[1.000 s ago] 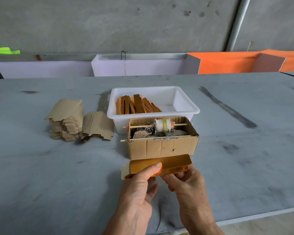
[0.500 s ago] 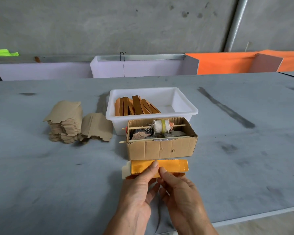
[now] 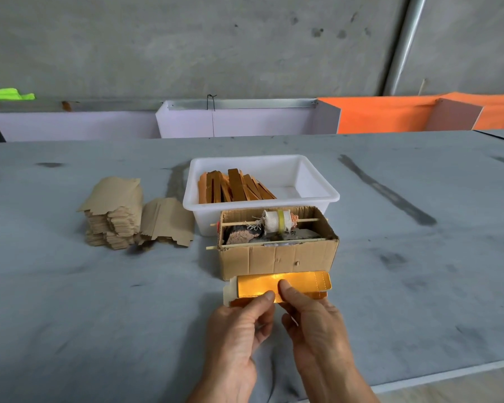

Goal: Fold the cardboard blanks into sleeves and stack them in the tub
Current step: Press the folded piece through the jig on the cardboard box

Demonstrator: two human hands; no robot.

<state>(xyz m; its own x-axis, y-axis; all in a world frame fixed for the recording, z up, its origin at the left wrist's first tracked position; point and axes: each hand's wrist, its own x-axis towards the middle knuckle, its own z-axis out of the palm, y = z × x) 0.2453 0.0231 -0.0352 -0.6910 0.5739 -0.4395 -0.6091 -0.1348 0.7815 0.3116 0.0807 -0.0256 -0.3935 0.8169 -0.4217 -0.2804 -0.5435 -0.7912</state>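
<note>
Grey concrete wall behind, long grey worktop (image 3: pixel 70 301) in front of me, and both hands working close to its near edge. My left thumb is pressed on the lower left of the gold blank (image 3: pixel 282 285), with the fingers curled underneath, so the left hand (image 3: pixel 239 333) is pinching it. My right hand (image 3: pixel 317 324) does the same from the other side, thumb flat on the shiny face near the middle, fingers tucked below where I can't see their tips. The blank lies lengthwise across my view, one long panel already bent over, pale end flap sticking out at the left. It sits just in front of the brown carton (image 3: pixel 277 257), which holds a wrapped roller on a stick.

My read: I'm mid-fold, creasing this one into a sleeve. Next I need to bring the long flap right over and press the seam flat along its length, thumbs sliding outward, without crushing the end flaps.

Beyond the carton, touching its far side, is the white tub (image 3: pixel 317 196), with folded gold sleeves (image 3: pixel 236 189) leaning in its left half and bare floor in its right. That's where this one goes. Off towards the left of the worktop, the brown stack of blanks (image 3: pixel 114 213) waits, a second lower pile (image 3: pixel 168 221) leaning beside it. Plenty left to do.
</note>
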